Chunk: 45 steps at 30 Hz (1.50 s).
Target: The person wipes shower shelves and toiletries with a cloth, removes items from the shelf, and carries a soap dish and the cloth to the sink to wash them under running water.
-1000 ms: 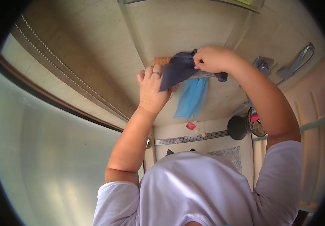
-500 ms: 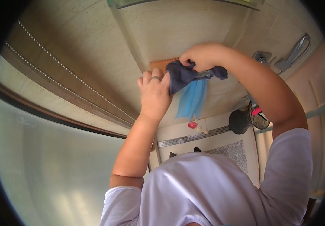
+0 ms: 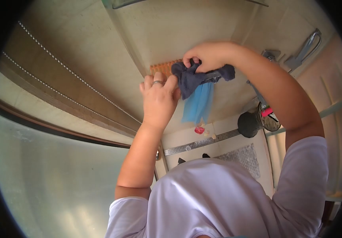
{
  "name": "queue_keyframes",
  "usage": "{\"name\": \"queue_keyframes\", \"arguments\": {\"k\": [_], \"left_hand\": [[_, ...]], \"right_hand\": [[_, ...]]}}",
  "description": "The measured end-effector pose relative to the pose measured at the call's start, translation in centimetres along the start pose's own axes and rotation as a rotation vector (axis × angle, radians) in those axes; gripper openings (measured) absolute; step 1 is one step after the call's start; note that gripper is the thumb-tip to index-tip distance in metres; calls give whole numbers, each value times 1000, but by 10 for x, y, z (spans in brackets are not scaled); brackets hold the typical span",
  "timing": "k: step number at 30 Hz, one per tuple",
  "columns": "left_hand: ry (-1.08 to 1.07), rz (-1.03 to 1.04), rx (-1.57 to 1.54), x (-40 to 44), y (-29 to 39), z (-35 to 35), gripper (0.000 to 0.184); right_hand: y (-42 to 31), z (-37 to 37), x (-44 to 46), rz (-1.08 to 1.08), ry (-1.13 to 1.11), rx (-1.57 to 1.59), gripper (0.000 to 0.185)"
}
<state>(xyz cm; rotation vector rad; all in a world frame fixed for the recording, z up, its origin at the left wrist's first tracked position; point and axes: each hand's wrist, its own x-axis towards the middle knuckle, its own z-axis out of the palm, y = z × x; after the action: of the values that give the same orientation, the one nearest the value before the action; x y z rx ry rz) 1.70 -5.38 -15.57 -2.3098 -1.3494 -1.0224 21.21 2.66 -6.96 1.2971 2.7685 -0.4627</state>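
A dark blue-grey cloth (image 3: 189, 79) lies bunched over a metal bar (image 3: 212, 74) at the wall. My right hand (image 3: 208, 56) pinches the cloth from above with bent fingers. Left of the cloth, my left hand (image 3: 160, 97) wears a ring and has its fingers curled at the end of the bar; what they grip is hidden. Behind those fingers shows an orange-brown ridged object (image 3: 164, 68). A light blue mesh cloth (image 3: 198, 104) hangs below the bar.
A glass shelf (image 3: 191, 3) crosses the top. Bead chains (image 3: 76, 81) run along the left, above a frosted glass panel (image 3: 60, 174). On the right are a hand shower (image 3: 305, 49) and dark bins (image 3: 250, 125). A drain grate (image 3: 202, 142) lines the floor.
Both hands and the dark cloth have shifted slightly left in view. The cloth's folds under my right hand are bunched differently, and more of the orange-brown ridged object shows.
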Motion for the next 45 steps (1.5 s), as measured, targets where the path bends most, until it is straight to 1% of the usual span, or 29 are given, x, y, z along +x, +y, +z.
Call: {"name": "queue_keyframes", "arguments": {"k": [2, 5, 8, 11, 14, 17, 20, 23, 24, 26, 29, 32, 35, 36, 38, 41, 44, 45], "left_hand": [[15, 18, 16, 1, 0, 0, 25], [1, -10, -15, 1, 1, 1, 27], [-6, -10, -47, 1, -1, 1, 28], [-10, 5, -74, 1, -3, 1, 28], [-7, 10, -96, 0, -3, 1, 29], [-6, 9, -86, 2, -2, 2, 29], [5, 8, -67, 1, -1, 1, 30], [8, 6, -69, 1, -1, 1, 31], [8, 4, -71, 1, -1, 1, 32], [47, 38, -89, 1, 0, -1, 28], [82, 65, -145, -2, -2, -3, 27], [85, 66, -180, -6, -2, -4, 27], [106, 63, -184, -7, 1, -3, 27], [121, 67, -181, -6, 1, -3, 26], [65, 39, -153, -8, 1, -5, 31], [36, 30, -127, -10, 2, -8, 34], [24, 31, -113, -8, 3, -9, 33], [16, 29, -108, -7, 4, -9, 33]], "right_hand": [[-6, 3, -4, -20, 36, 66, 20], [-5, -6, 1, 110, -165, -268, 22], [-11, -8, 0, 165, -223, -469, 14], [-12, 14, 1, 168, 25, -516, 6], [-4, 17, -16, -43, 291, -555, 14], [-10, -13, -33, -205, 692, -487, 25], [-25, -39, -51, -196, 912, -322, 23], [-16, -29, -52, -51, 703, -490, 31], [-17, -17, -49, 53, 525, -543, 28], [-13, 1, -40, 150, 56, -702, 26], [-18, 18, -29, 323, 66, -385, 29], [-13, 18, -16, 301, 50, -252, 32], [-17, 19, -14, 184, 99, -191, 36], [-19, 17, -13, 190, 106, -141, 38], [-21, 17, -15, 205, 121, -31, 41], [3, 23, -14, 87, 6, 89, 44], [18, 28, -6, 61, 14, -5, 46], [14, 23, -9, 77, 5, -29, 44]]}}
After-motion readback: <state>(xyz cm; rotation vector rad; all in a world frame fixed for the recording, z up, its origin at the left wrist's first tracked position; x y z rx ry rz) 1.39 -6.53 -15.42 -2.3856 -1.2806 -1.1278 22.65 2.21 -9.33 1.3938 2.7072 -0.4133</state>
